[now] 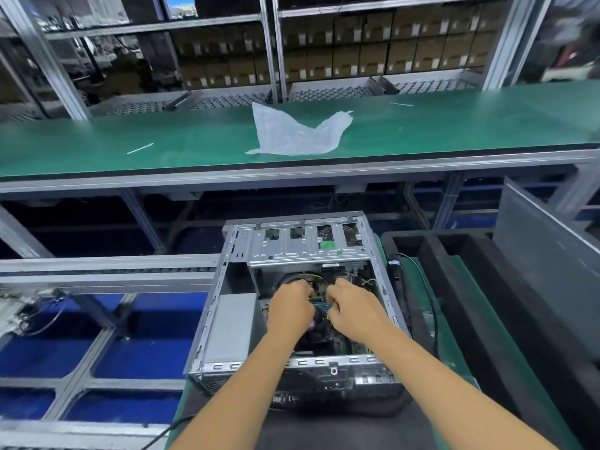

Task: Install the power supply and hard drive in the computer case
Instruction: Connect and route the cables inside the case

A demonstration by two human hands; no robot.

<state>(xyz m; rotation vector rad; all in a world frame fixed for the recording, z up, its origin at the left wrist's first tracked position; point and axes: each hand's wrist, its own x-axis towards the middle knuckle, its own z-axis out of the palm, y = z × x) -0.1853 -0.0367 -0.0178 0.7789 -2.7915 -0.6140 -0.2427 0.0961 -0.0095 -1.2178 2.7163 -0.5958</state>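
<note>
Both hands are down inside the open computer case (224, 306), knuckles nearly touching. Left hand (290, 308) and right hand (352, 308) both have fingers curled, prob pinching the cables (303, 277) just beyond them, can't tell for sure tbh. Power supply (231, 326) sits just left of the left hand, inside the case.

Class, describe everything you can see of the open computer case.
The computer case is bare silver-grey metal, lying on its side with the side panel off. A perforated drive cage spans its far end; a grey box sits inside at left. The left hand and right hand reach in among cables, fingers curled.
</note>
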